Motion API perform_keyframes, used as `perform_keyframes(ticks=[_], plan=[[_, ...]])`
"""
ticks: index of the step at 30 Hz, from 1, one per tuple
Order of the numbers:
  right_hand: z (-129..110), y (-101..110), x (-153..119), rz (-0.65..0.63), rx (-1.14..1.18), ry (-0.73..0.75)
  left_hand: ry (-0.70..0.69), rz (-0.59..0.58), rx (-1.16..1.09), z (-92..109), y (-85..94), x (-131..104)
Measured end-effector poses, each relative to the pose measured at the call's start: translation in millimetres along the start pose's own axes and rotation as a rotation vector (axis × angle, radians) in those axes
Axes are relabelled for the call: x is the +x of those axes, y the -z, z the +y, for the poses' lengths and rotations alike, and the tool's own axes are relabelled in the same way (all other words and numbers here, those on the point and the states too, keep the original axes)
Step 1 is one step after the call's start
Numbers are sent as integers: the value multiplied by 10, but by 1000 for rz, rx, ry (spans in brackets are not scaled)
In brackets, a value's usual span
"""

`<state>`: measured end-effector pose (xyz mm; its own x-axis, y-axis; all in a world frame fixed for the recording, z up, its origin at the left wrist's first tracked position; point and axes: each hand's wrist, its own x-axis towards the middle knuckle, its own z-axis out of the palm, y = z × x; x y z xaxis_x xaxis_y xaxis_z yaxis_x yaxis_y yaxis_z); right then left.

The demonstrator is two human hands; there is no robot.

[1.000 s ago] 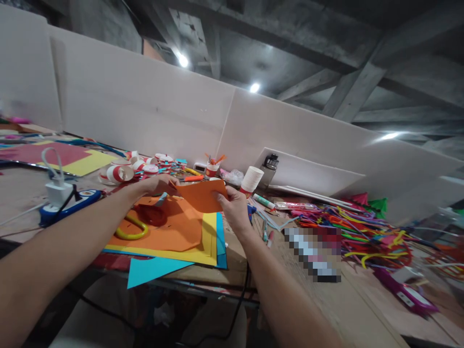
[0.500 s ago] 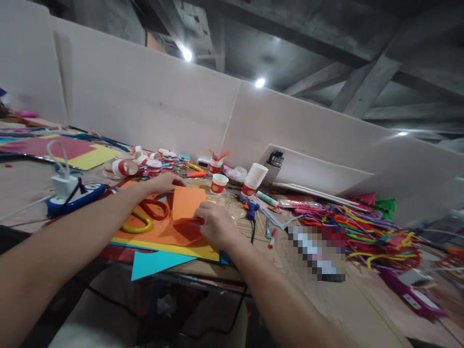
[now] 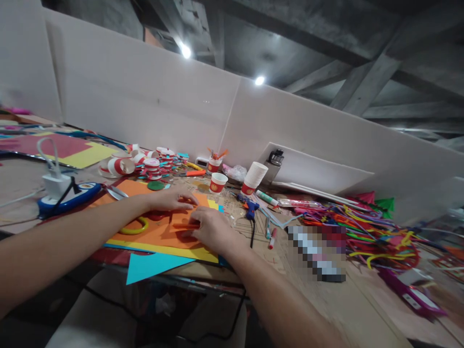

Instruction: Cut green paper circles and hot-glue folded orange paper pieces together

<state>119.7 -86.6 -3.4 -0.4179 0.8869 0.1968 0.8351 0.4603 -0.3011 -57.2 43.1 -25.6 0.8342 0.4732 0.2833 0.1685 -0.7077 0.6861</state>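
Note:
My left hand (image 3: 176, 198) lies over the upper part of the orange paper (image 3: 155, 232), fingers stretched out and reaching towards the right hand. Closed around a folded edge of the orange paper, my right hand (image 3: 212, 226) has its fingertips partly hidden. Under my left forearm are scissors with a yellow handle loop (image 3: 135, 226); the red loop is mostly covered by the arm. Yellow and blue sheets show beneath the orange one, and a turquoise paper triangle (image 3: 154, 267) sticks out over the table's front edge.
A paper cup (image 3: 218, 183) and a stack of cups (image 3: 254, 178) stand behind the hands. Right of them are a blue glue gun (image 3: 251, 207), markers and a heap of pipe cleaners (image 3: 348, 220). On the left sits a blue power strip (image 3: 68, 199), with cup crafts (image 3: 151, 168) farther back.
The raised orange paper flap has come down low between my hands. My left hand has moved right and lower, onto the paper. My right hand has shifted slightly down.

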Motion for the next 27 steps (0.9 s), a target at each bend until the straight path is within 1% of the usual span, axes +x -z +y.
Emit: perform_keyframes(ticks=[2,5,7,9,11,12,15,17,18,20,21,23,27], plan=[[43,22,-3,-77,114,6,-11,-40,-48,-40,-42,-15],[128,116,-9,-183,218,44,-30,-29,-120,-88,-52,-17],[187,186,-8,-236,212,75,-39,-37,-115,-110,-45,-8],[239,237,1,-256,159,86,-47,-41,-65,-126,-34,5],[280,267,16,-228,95,70,-55,-31,19,-124,-14,17],[296,278,23,-193,74,53,-56,-23,62,-111,0,20],[331,316,36,-14,73,-44,-25,-7,139,-15,58,8],[345,338,34,94,96,-111,34,-12,135,68,98,-18],[349,343,31,120,101,-131,75,-17,129,101,115,-33],[352,334,25,112,99,-138,133,-101,120,127,139,-57],[350,321,23,90,98,-135,136,-145,129,117,147,-65],[343,288,23,37,98,-131,95,-222,159,66,159,-74],[350,260,33,-36,180,-137,-10,-292,163,-32,182,-84]])
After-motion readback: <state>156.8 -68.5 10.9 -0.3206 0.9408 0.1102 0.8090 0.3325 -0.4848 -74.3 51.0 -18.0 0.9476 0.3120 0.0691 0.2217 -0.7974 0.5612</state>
